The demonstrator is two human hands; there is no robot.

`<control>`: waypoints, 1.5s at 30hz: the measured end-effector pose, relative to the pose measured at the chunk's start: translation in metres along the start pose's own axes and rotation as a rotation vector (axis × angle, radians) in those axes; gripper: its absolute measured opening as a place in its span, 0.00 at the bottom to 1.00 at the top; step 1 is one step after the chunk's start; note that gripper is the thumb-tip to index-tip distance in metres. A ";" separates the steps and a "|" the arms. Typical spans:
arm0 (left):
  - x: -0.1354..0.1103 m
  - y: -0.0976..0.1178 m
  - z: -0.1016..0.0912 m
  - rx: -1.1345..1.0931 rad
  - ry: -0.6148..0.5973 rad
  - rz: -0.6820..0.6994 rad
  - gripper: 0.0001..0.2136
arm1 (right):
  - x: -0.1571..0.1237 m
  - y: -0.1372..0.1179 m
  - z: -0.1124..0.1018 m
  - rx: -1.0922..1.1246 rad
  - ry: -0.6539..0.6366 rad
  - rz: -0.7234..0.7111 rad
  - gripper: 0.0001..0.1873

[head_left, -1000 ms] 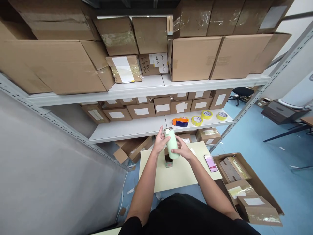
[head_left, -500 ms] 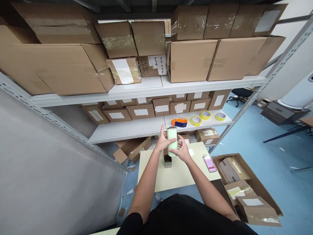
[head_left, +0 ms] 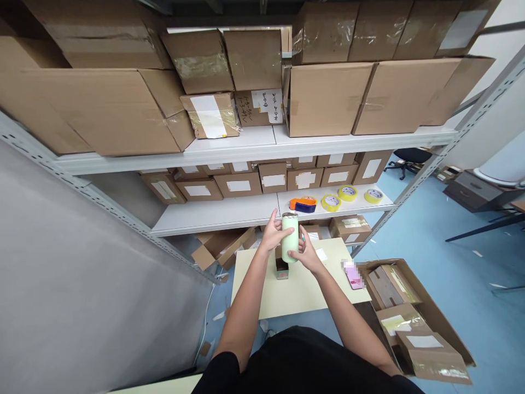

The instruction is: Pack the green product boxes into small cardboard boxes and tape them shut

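I hold a pale green cylindrical tumbler (head_left: 290, 236) upright above a small cream table (head_left: 303, 287). My left hand (head_left: 272, 236) wraps its left side with fingers curled and the thumb raised. My right hand (head_left: 304, 253) grips its lower right side. Directly under the tumbler stands a small open box (head_left: 281, 270) on the table.
A pink phone (head_left: 353, 275) lies at the table's right edge. Tape rolls (head_left: 347, 192) and a tape dispenser (head_left: 302, 204) sit on the lower shelf (head_left: 229, 213). An open carton (head_left: 414, 312) of parcels lies on the floor at right. Cardboard boxes fill the shelves.
The tumbler has gone from tilted to upright and risen slightly between my hands. The view shifted a little.
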State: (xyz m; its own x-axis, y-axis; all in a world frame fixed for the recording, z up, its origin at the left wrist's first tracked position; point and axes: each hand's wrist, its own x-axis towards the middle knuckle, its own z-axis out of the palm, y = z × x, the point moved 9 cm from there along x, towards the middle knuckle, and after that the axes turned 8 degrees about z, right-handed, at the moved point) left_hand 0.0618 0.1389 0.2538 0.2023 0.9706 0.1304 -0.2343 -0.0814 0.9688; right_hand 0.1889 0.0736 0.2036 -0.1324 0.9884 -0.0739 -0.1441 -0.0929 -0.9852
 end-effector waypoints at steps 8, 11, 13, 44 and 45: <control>-0.002 0.003 -0.005 0.009 -0.019 0.029 0.65 | 0.002 -0.007 -0.002 -0.123 0.036 -0.025 0.69; -0.002 0.007 -0.004 -0.030 -0.054 0.032 0.64 | 0.002 -0.007 0.004 -0.044 -0.050 0.003 0.67; 0.000 0.012 -0.008 0.005 -0.059 0.057 0.63 | 0.002 -0.008 0.000 -0.031 0.000 -0.004 0.70; -0.003 -0.002 -0.036 0.005 0.128 0.070 0.59 | 0.005 0.002 0.016 0.059 -0.057 0.063 0.77; -0.005 0.000 -0.037 0.046 0.141 0.068 0.60 | 0.005 0.001 0.016 0.050 -0.049 0.049 0.78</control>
State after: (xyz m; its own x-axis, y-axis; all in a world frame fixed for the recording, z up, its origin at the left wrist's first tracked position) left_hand 0.0253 0.1426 0.2450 0.0518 0.9844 0.1681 -0.1989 -0.1548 0.9677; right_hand 0.1723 0.0760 0.2045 -0.1878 0.9756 -0.1134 -0.1848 -0.1484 -0.9715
